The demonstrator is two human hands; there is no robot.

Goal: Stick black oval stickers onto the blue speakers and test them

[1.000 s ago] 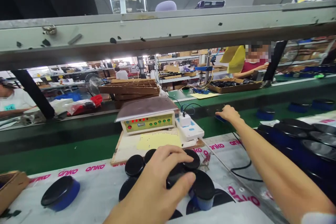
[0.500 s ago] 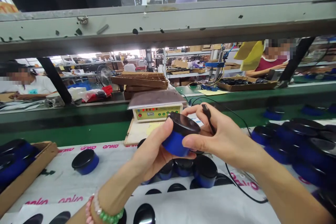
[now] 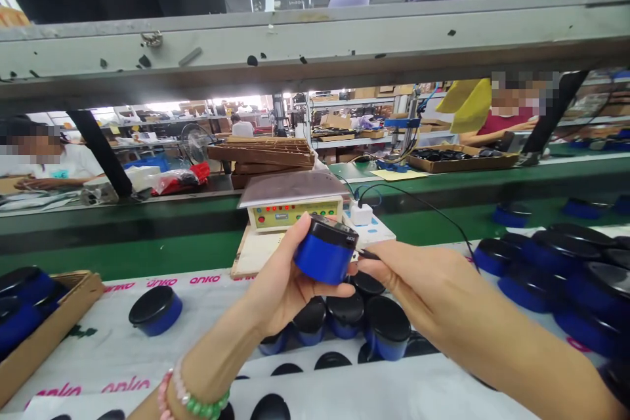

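Observation:
A round blue device with a black top (image 3: 325,252) is gripped in my left hand (image 3: 281,282), thumb at its upper edge and fingers underneath. Small white lettering shows on its black rim. My right hand (image 3: 418,282) pinches a black cable plug (image 3: 367,253) at the right side of the device; whether the plug tip is inside it cannot be made out. Below the hands, several similar blue and black devices (image 3: 388,325) stand on the white sheeting. Another one (image 3: 155,310) sits apart to the left.
A control box with red lights (image 3: 295,200) stands behind the hands, beside a white power adapter (image 3: 361,213). A cardboard tray (image 3: 73,308) holds devices at left; more (image 3: 531,275) are piled at right. A metal shelf beam (image 3: 315,39) crosses above.
My right hand has brought the plug down against the side of the device and no longer touches the device's body with its thumb. The device has turned, showing its lettered rim.

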